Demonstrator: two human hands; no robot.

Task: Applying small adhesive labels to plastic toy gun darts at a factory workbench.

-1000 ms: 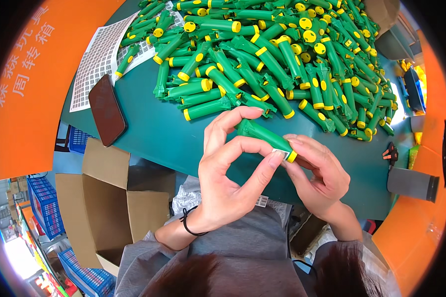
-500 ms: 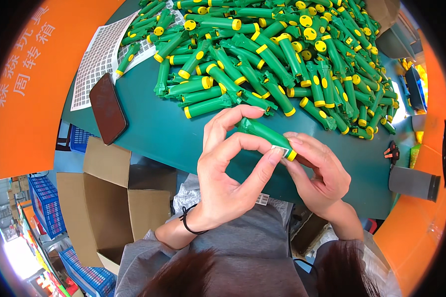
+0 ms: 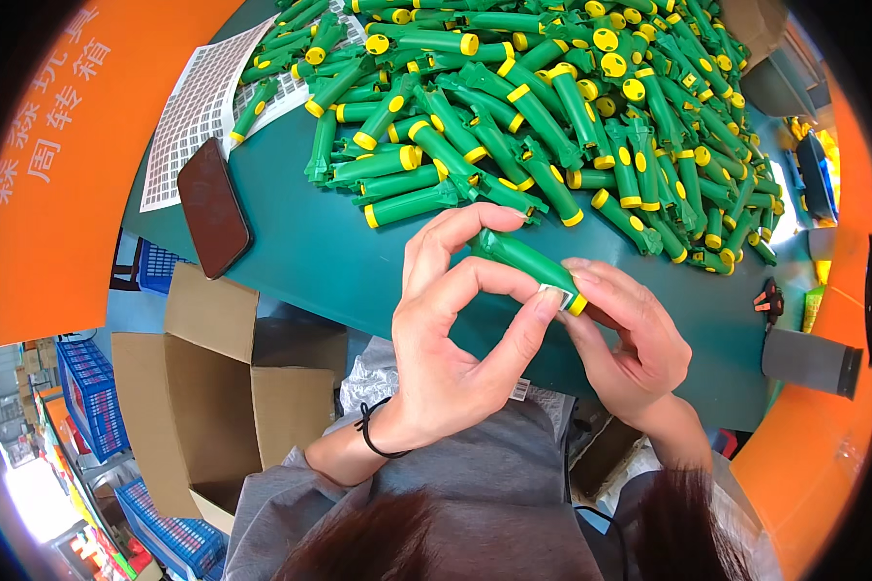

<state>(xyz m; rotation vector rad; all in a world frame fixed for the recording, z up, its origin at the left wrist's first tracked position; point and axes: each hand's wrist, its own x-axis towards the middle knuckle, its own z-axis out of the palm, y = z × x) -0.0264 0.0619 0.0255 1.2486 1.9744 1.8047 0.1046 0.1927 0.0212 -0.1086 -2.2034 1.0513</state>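
Note:
A green plastic tube with a yellow end cap is held aslant between my two hands, above the near edge of the table. My left hand wears a black band at the wrist; its fingers curl over the tube, and the thumb presses a small white label near the yellow end. Fingers of my right hand pinch the tube at that capped end. The label is partly hidden by the left thumb. Just beyond my hands lies a large heap of similar tubes.
On the green table lie a dark phone and printed label sheets. A black clip-like item and a grey object are at the right. An open cardboard box stands at the lower left, near blue crates.
Both hands still hold the tube in nearly the same place. The left thumb has shifted slightly at the label; the whole view has moved a little.

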